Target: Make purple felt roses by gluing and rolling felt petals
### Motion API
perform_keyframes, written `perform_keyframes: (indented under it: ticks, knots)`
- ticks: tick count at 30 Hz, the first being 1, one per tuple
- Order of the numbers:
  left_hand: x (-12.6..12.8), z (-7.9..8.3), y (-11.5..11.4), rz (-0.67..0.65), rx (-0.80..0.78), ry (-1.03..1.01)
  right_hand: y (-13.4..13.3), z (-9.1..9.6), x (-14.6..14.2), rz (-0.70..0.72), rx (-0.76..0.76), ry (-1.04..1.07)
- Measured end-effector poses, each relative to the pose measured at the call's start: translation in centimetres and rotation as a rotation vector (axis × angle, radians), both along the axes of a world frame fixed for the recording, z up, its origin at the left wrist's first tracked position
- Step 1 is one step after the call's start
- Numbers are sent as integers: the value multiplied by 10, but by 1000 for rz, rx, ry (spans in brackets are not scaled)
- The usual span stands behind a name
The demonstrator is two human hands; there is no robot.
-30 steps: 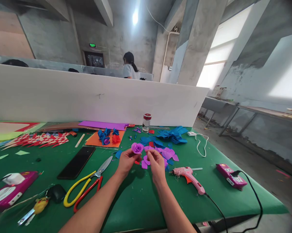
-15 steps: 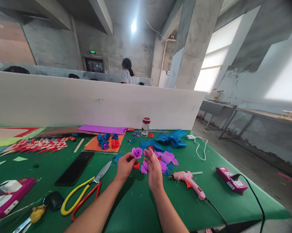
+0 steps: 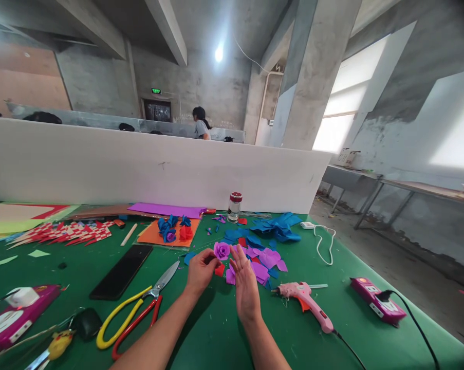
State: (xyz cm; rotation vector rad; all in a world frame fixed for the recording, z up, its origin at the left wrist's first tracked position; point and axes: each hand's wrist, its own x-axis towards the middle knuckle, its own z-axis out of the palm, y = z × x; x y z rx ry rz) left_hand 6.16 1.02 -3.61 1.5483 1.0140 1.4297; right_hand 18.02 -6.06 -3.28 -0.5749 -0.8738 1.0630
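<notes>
My left hand (image 3: 202, 268) pinches the base of a purple paper rose (image 3: 221, 251), which faces up over the green table (image 3: 201, 329). Just right of the flower, my right hand (image 3: 244, 281) is held upright with its fingers stretched out and nothing in it. Whether its fingertips touch the petals I cannot tell. Behind and beside my right hand lie loose purple paper petals (image 3: 269, 258), with blue paper pieces (image 3: 280, 226) farther back. A small red paper piece (image 3: 219, 270) shows under the rose.
A pink glue gun (image 3: 307, 303) lies to the right, near a purple power strip (image 3: 376, 302). Scissors (image 3: 147, 303) and a phone (image 3: 122, 271) are on the left. Finished paper flowers (image 3: 173, 229) rest on orange paper. A glass jar (image 3: 235, 207) stands before the white partition (image 3: 154, 167).
The view has tilted slightly, so everything sits a little lower. My left hand still holds the rose, and my right hand stays beside it. A person beyond the partition has leaned over.
</notes>
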Motion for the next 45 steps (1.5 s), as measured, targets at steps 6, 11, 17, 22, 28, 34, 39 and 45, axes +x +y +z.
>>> perform_keyframes:
  ticks: [6,11,17,22,28,34,39,45]
  knots:
    - [2,4,-3,-56,-45,-47,2,-1,3,-78,-7,-49]
    - [6,10,-8,-236,-126,-100,14,-5,11,-227,-125,-229]
    - [7,14,-11,-267,-238,-199,21,-10,15,-273,-139,-387]
    - [4,15,-6,-163,-260,-340,22,-13,11,-255,-191,-475]
    - [4,18,-9,-207,-342,-336,22,-12,10,-240,-189,-562]
    - [6,22,-15,-252,-330,-311,24,-15,11,-246,-168,-619]
    - [5,26,-16,-286,-321,-311,25,-15,12,-251,-170,-596]
    - [3,25,-15,-321,-331,-287,26,-17,15,-236,-193,-587]
